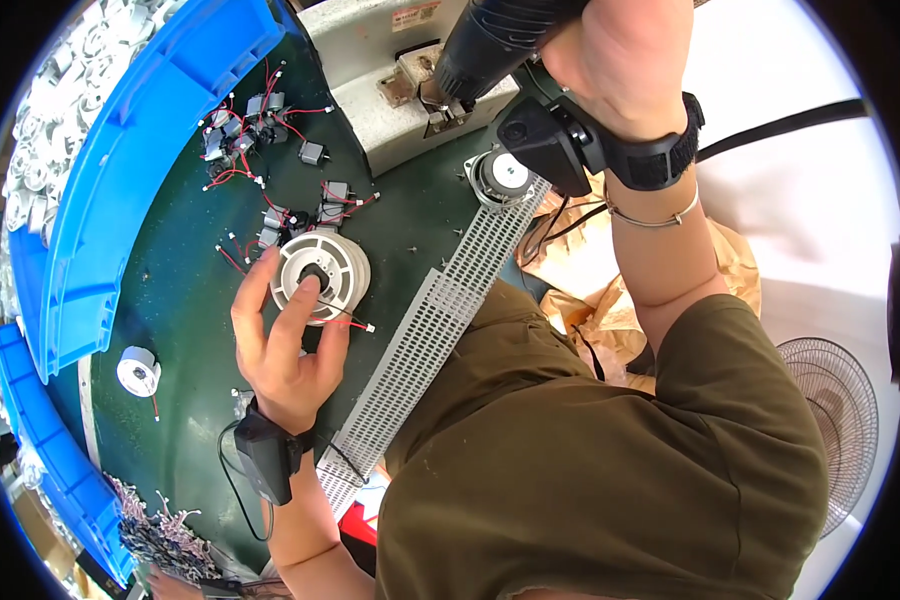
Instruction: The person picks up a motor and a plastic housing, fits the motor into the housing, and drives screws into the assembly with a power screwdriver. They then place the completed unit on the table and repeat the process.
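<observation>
My left hand rests on a white, round plastic housing with spokes and a dark centre. One fingertip presses near that centre while other fingers grip the rim. A thin red wire with a white plug sticks out beside it. My right hand is wrapped round a black power screwdriver. The screwdriver's tip points down at a small metal fixture on the grey metal machine, and the exact contact is hidden.
Several small motors with red wires lie beyond my left hand. A white round part sits at the left, near blue bins. A round speaker-like part and a perforated metal strip line the near edge. A fan stands right.
</observation>
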`<move>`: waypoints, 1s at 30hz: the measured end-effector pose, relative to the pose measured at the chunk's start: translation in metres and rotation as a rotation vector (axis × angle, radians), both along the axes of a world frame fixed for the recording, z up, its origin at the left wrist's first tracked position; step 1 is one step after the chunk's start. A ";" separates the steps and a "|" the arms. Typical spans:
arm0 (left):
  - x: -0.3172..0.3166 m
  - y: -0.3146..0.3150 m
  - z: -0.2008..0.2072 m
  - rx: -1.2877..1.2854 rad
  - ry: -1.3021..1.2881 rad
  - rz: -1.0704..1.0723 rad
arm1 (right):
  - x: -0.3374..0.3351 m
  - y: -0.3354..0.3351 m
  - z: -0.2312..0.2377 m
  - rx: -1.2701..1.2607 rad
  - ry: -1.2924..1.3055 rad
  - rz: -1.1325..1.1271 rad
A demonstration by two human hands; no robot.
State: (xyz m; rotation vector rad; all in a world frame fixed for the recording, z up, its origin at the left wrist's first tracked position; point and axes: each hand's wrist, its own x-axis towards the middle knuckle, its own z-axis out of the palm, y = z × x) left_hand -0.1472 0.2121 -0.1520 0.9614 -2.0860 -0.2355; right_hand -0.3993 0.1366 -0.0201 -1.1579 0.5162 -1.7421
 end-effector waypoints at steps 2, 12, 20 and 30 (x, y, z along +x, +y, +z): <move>0.000 0.000 0.001 0.007 0.016 -0.004 | -0.005 -0.004 -0.002 -0.108 0.210 -0.053; 0.001 -0.003 0.004 -0.018 0.053 -0.016 | 0.016 0.021 -0.003 -0.035 -0.166 0.275; -0.007 -0.003 0.002 -0.083 0.075 0.021 | 0.066 0.022 0.004 0.127 0.215 0.335; -0.007 -0.006 0.000 -0.070 0.145 -0.008 | 0.076 0.022 0.009 0.150 0.260 0.334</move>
